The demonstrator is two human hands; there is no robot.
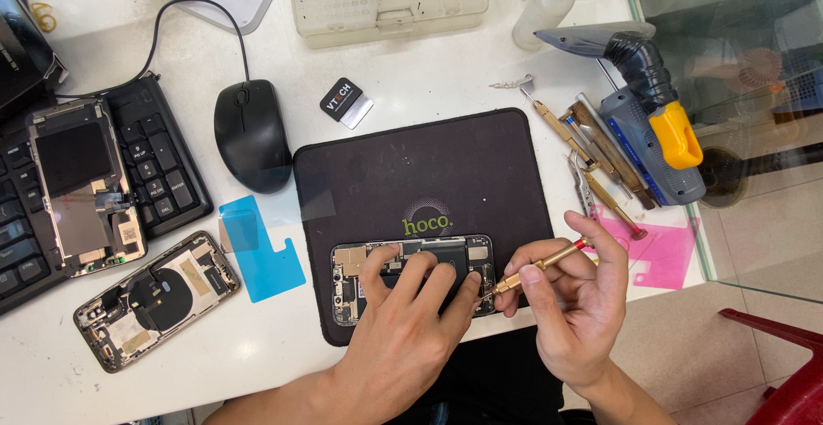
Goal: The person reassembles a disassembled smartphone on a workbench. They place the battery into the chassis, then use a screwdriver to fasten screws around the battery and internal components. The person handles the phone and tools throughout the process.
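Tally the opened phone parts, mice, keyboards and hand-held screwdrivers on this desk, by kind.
Opened phone bodies: 2
Detached screen assembly: 1
Mouse: 1
Keyboard: 1
Screwdriver in right hand: 1
Total: 6
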